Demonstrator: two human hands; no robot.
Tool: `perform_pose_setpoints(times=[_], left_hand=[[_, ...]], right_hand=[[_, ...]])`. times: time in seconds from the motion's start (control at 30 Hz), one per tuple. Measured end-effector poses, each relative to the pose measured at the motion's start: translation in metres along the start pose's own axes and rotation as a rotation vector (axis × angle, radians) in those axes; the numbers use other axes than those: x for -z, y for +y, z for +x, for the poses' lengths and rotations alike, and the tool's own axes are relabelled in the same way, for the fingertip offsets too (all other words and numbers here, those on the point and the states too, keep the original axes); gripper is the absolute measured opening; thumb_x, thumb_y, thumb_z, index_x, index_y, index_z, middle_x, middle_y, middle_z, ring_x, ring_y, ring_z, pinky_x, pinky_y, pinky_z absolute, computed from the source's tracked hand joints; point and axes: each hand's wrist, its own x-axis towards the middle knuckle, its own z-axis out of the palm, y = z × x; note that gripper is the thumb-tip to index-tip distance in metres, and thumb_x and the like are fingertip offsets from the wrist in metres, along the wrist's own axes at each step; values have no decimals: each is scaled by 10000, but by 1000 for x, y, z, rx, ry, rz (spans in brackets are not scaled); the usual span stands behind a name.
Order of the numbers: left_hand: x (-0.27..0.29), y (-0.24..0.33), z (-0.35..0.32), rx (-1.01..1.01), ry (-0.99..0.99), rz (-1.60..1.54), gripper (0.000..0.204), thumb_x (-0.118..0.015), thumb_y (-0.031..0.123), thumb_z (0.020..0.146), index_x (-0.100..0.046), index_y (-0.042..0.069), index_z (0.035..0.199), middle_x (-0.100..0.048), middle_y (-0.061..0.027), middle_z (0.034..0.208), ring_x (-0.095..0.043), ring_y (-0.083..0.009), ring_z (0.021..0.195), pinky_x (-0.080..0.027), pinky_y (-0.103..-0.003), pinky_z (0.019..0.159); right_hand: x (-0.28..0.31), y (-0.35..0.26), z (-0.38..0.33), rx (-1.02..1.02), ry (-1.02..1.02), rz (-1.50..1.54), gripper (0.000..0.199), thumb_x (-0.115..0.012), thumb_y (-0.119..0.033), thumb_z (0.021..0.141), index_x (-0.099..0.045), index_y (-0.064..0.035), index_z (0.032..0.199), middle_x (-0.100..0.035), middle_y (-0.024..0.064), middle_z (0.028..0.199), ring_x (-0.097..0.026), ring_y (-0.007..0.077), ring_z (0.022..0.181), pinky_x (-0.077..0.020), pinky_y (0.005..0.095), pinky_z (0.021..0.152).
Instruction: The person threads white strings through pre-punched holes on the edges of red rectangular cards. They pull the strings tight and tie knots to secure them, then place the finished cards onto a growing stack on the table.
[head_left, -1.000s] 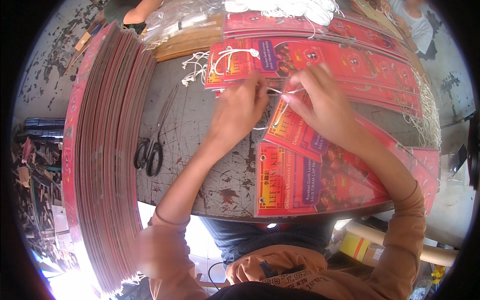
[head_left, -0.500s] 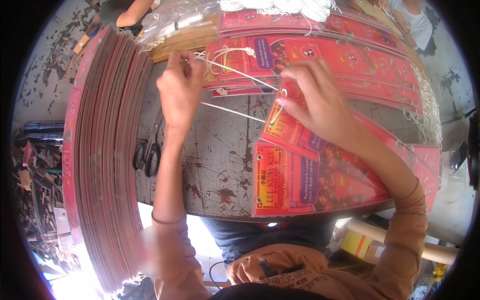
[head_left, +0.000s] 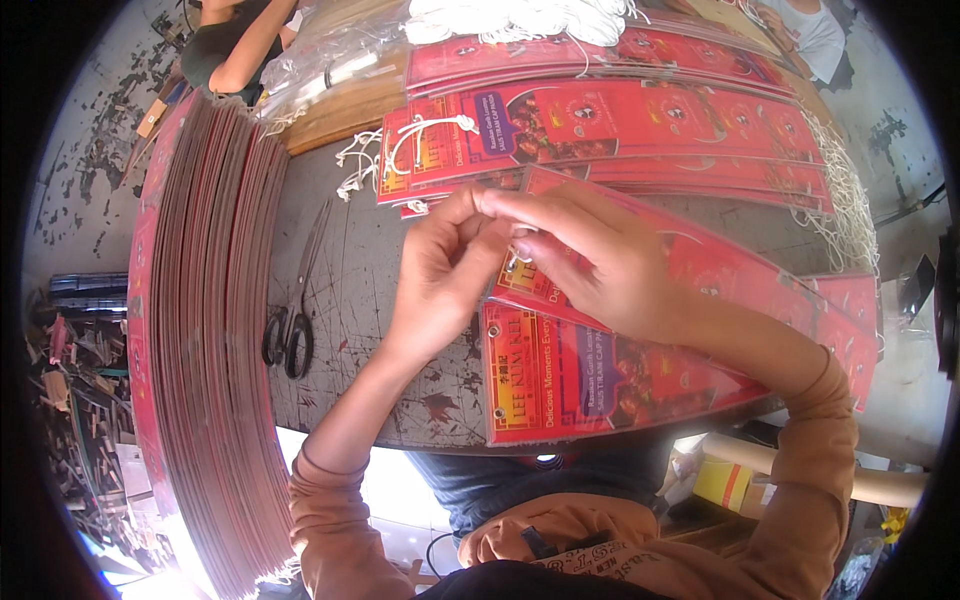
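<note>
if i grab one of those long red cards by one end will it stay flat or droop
Probably droops a bit: the red cards look thin and long, one overhanging the table edge. Likely light, as the big stack shows many thin sheets. Their glossy faces may slide easily.

One scissors (head_left: 288, 335), perhaps countless red cards (head_left: 200, 330)

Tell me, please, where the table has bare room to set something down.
Bare tabletop lies between the scissors and the left hand. The left edge carries the tall card stack; the red strips crowd the right and far sides.
</note>
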Motion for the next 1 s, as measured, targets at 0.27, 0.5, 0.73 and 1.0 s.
perform_pose_setpoints(times=[0.27, 0.5, 0.73, 1.0], left_hand=[[12, 0, -1, 132, -47, -765, 430, -553, 89, 750, -440, -17, 1151, -418, -13, 830, -431, -79, 719, -395, -204, 657], [-8, 12, -10, 88, 28, -262, 209, -420, 76, 955, -526, 35, 1130, -449, 38, 782, -341, -24, 608, -267, -179, 529], [-6, 3, -11, 41, -108, -162, 407, -329, 303, 1013, -500, 15, 1245, -512, -47, 1059, -491, -63, 840, -402, -200, 668], [-7, -5, -5, -57, -286, -105, 622, -280, 453, 983, -318, 0, 1407, -307, -128, 1325, -310, -239, 1269, -276, -376, 1071]], right_hand=[[-2, -3, 0, 132, 34, -7, 314, -665, 32, 735, -637, -46, 1038, -576, 72, 871, -581, 210, 723, -467, 312, 625], [0, 1, 0, 98, 69, -40, 267, -686, 40, 716, -646, -44, 967, -558, 66, 849, -557, 199, 708, -443, 310, 599], [-1, 0, 1, 82, 91, -12, 224, -713, 11, 704, -639, -58, 904, -554, 55, 764, -551, 220, 683, -439, 318, 593], [-1, 0, 1, 161, 152, -102, 218, -766, -91, 654, -641, -96, 832, -569, 23, 780, -547, 194, 717, -398, 324, 641]])
